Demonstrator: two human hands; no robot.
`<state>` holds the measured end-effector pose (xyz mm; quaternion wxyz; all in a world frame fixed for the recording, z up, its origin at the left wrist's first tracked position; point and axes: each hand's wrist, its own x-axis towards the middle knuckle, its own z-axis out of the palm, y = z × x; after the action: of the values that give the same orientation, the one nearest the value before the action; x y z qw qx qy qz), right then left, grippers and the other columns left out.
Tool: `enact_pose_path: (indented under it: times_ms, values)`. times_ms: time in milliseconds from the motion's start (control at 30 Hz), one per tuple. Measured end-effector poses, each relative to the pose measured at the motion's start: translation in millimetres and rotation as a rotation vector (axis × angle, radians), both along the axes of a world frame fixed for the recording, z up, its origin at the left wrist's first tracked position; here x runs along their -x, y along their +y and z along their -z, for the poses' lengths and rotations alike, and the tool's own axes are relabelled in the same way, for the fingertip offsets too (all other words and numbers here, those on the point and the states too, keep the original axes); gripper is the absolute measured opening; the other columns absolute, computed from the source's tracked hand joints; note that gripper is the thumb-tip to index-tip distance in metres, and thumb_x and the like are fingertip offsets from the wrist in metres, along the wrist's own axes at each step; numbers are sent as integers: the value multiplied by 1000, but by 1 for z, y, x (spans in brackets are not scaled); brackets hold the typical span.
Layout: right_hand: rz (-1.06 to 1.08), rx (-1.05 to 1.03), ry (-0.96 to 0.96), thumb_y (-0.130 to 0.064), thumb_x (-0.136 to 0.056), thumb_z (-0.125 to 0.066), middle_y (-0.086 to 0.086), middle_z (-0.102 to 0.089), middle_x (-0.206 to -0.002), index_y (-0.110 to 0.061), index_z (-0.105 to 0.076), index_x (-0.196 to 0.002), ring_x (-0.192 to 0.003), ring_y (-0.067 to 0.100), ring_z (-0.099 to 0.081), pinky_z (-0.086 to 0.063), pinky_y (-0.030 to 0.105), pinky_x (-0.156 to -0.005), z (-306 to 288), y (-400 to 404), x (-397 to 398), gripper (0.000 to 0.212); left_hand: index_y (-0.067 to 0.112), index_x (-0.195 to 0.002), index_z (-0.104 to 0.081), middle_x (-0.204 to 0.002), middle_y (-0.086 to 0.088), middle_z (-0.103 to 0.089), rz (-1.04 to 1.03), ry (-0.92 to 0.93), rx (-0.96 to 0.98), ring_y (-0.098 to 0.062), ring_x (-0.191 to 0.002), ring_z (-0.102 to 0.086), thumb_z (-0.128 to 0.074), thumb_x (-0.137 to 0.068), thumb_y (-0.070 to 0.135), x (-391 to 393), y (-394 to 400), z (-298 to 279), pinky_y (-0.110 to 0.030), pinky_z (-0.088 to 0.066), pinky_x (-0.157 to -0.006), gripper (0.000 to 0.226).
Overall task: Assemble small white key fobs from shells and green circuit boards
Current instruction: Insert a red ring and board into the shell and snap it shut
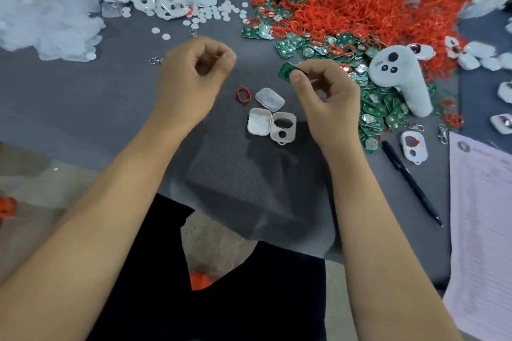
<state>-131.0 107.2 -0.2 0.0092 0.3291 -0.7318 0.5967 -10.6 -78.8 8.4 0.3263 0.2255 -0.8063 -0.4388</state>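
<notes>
On the grey worktop, two white shell halves lie touching, with a clear insert and red ring just beyond. A green circuit board is pinched in the right hand. The left hand is curled, seemingly around nothing. Farther off, boards are heaped.

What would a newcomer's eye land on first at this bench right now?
Probably the big heap of red rings at the far right, spilling onto scattered green circuit boards. Next, the right hand pinching one green board above two open white shell halves at the centre of the grey table.
</notes>
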Motion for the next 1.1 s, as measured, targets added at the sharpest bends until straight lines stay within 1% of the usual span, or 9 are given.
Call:
enact_pose_path:
  times_ms: [167,333,433,533,633,700,800,900,1100]
  values:
    - [35,-99,77,-19,-95,-73,-18,-70,-83,-23,-76,-97,-69,-2,-55,-39,13,-67,1,-8,-2,6,22,-96,-72,-84,14,-67,24,-172,160,-2,-70,-55,-67,-99,25,-28,-5,18,-8,-39,-69,6]
    - [99,-267,202,-43,-87,-78,-22,-70,-79,-40,-74,-90,-78,3,-60,-45,22,-69,5,-16,-9,6,17,-119,-70,-105,3,-70,-15,-183,176,-11,-83,-58,-60,-104,21,-43,-9,23,-14,-43,-80,19]
    - [266,-250,122,-41,-90,-75,-20,-68,-78,-39,-72,-102,-76,5,-63,-53,33,-74,3,-10,5,13,17,-111,-72,-98,1,-70,-21,-158,196,-11,-77,-55,-60,-103,18,-45,-8,23,-10,-39,-75,15]
    - [282,-347,79,-40,-90,-73,-21,-71,-81,-36,-74,-98,-79,4,-68,-59,40,-75,5,0,10,8,18,-108,-73,-93,2,-72,-14,-154,162,-13,-74,-56,-63,-101,17,-47,-6,23,-10,-40,-72,12]
    - [301,-457,101,-44,-89,-73,-25,-67,-77,-37,-70,-91,-79,4,-66,-57,37,-71,10,4,8,8,18,-110,-74,-91,5,-73,8,-142,119,-12,-76,-58,-68,-99,17,-48,-4,21,-9,-41,-73,13]
    - [314,-489,142,-46,-90,-73,-19,-68,-84,-35,-70,-92,-89,11,-66,-54,35,-72,12,3,9,12,20,-112,-74,-89,11,-72,5,-126,75,-11,-79,-60,-73,-96,20,-48,-5,22,-6,-40,-73,15]
    - [311,-406,184,-43,-94,-69,-10,-68,-96,-28,-69,-104,-95,18,-63,-51,37,-77,14,1,7,18,21,-103,-73,-86,14,-71,7,-116,32,-11,-78,-62,-76,-94,23,-49,-6,23,-11,-44,-71,10]
    - [293,-339,159,-39,-96,-67,-6,-66,-92,-24,-68,-107,-87,17,-61,-53,42,-78,14,0,6,19,25,-99,-69,-88,13,-71,-1,-127,59,-14,-79,-64,-72,-96,27,-49,-5,25,-27,-51,-75,4]
    - [278,-314,131,-27,-98,-65,-7,-67,-90,-21,-70,-105,-92,22,-64,-55,47,-83,15,0,5,10,25,-99,-63,-88,15,-70,-36,-56,9,-1,-81,-64,-69,-100,26,-48,-7,24,-9,-43,-72,6]
